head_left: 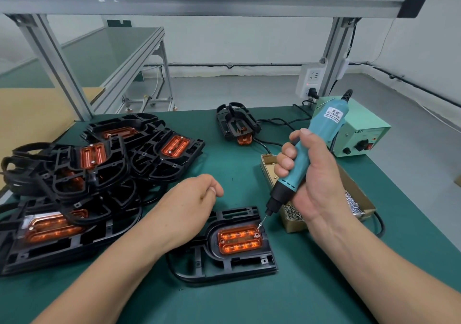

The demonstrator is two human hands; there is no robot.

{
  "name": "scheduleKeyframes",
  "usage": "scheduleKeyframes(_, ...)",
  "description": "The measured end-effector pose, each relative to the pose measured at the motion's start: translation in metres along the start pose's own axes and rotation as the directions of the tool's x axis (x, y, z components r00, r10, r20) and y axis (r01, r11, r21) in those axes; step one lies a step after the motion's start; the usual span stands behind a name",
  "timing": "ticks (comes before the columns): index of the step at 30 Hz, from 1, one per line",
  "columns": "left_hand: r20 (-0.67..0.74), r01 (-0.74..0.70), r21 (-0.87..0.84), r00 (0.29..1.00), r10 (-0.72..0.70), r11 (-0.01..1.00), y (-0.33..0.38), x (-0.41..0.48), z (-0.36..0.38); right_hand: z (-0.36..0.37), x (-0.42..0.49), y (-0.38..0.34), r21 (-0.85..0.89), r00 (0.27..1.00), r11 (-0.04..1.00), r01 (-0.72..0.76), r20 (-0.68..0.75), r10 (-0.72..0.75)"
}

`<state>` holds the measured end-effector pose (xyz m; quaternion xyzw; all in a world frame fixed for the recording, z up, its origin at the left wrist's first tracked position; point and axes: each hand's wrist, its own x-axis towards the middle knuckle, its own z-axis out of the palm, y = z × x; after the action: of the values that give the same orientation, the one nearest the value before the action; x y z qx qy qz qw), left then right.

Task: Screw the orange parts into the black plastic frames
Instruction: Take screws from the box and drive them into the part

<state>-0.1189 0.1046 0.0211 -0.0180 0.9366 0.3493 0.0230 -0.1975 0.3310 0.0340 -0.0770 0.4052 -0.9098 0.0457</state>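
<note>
Just beside screw box [293, 226], screwdriver [324, 124] bit at orange part's [239, 240] corner.
</note>
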Motion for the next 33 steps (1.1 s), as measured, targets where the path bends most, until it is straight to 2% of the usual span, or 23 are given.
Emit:
scheduleKeyframes(5, 0.016, 0.011, 0.031, 1.000, -0.011, 0.999, 0.008, -0.004, -0.005, 0.000, 0.000, 0.002, -0.018, 1.000, 1.000, 0.006, 0.005, -0.006)
scheduleKeyframes(10, 0.039, -0.049, 0.285, 0.998, 0.039, 0.957, 0.011, -0.008, 0.004, 0.001, -0.001, 0.003, -0.025, 1.000, 1.000, 0.002, 0.013, -0.001)
scheduleKeyframes(14, 0.058, -0.080, 0.372, 0.996, 0.062, 0.925, 0.012, -0.008, 0.008, 0.000, 0.000, 0.003, -0.014, 1.000, 1.000, 0.003, 0.017, -0.003)
scheduleKeyframes(33, 0.047, -0.062, 0.372, 0.998, 0.048, 0.926, 0.010, -0.004, 0.011, -0.003, 0.001, 0.004, -0.033, 1.000, 0.999, 0.003, 0.018, -0.002)
